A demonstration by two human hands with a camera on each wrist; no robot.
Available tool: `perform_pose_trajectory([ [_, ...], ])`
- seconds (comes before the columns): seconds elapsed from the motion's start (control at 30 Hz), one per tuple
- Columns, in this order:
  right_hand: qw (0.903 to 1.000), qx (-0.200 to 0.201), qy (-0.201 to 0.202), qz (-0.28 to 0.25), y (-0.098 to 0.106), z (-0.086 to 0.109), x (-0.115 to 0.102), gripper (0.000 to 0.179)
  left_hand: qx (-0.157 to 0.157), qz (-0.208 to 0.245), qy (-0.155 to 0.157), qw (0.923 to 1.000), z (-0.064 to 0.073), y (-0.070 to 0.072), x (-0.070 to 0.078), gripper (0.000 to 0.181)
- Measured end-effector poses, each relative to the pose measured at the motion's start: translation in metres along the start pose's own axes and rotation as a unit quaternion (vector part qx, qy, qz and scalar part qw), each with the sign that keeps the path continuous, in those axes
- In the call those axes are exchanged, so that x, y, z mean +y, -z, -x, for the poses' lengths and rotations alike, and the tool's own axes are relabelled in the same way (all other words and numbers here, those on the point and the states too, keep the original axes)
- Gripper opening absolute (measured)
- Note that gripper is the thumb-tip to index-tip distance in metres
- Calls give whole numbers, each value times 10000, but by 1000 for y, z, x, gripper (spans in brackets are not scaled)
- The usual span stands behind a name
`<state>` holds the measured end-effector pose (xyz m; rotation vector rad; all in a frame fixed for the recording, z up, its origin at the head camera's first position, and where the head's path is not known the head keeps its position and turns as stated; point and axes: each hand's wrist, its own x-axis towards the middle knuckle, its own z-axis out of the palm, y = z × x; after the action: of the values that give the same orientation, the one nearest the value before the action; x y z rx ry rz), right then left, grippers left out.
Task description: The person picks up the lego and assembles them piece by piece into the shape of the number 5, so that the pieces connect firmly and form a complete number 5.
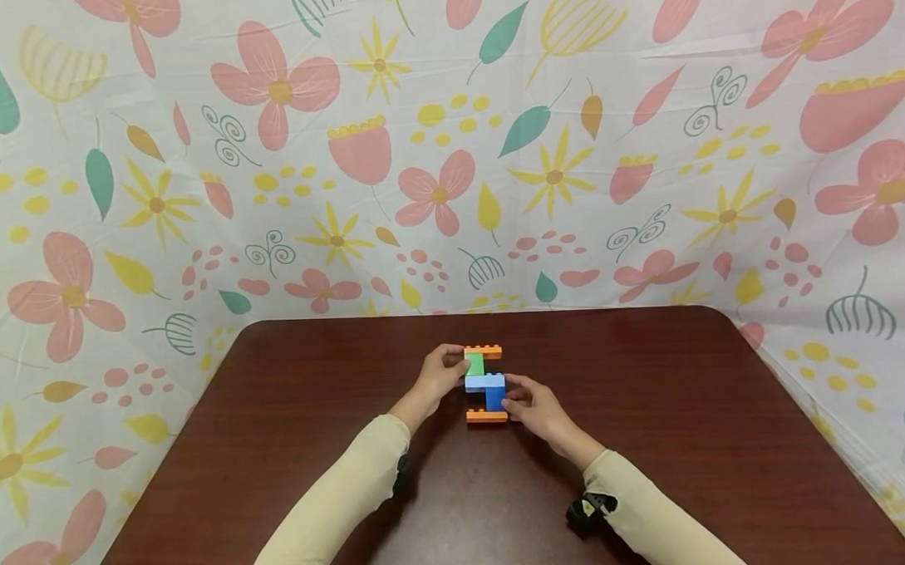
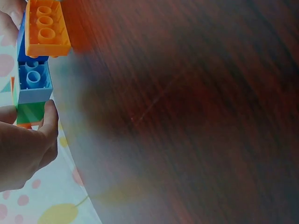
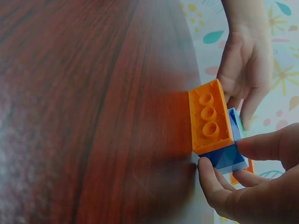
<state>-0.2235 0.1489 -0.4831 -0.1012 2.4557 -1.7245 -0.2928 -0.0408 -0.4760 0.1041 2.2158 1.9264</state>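
Between both hands stands a zigzag stack of toy building bricks. From the top it has an orange brick (image 1: 483, 352), a green brick (image 1: 474, 364), a light blue brick (image 1: 480, 383), a blue brick (image 1: 496, 398) and a lower orange brick (image 1: 487, 417). My left hand (image 1: 435, 376) pinches the green brick from the left side. With thumb and fingers, my right hand (image 1: 541, 408) grips the blue brick at the right. Both wrist views show the hollow underside of the lower orange brick (image 3: 209, 114), so the stack is held off the table.
A dark brown, glossy wooden table (image 1: 650, 367) lies under the hands. Behind and beside it hangs a white cloth (image 1: 392, 260) printed with flowers and leaves. Dark wrist devices (image 1: 584, 512) sit at the cream sleeves (image 1: 340, 494).
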Motion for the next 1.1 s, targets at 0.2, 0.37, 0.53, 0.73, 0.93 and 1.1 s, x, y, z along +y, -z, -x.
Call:
perform_pose_trajectory([
  [0.2,10000,33,64,7,-1,-3,2,46,-192,-50,180,9996,-3,2,-1,36],
  [0.37,10000,27,15,42,-1,-4,2,45,-283,-195,313,9989,-3,3,-2,39],
  [0.53,9999,34,-70,88,-1,-6,2,44,-268,-336,430,9982,-4,2,-3,41],
  [0.73,9998,47,-139,105,-2,-8,3,44,-243,-443,419,9978,-6,0,-4,41],
  [0.93,9997,75,-174,133,-2,-9,3,44,-189,-485,417,9978,-8,-1,-6,39],
  [1.1,9994,109,-247,194,-3,-9,2,44,-213,-502,389,9978,-8,-1,-8,39],
])
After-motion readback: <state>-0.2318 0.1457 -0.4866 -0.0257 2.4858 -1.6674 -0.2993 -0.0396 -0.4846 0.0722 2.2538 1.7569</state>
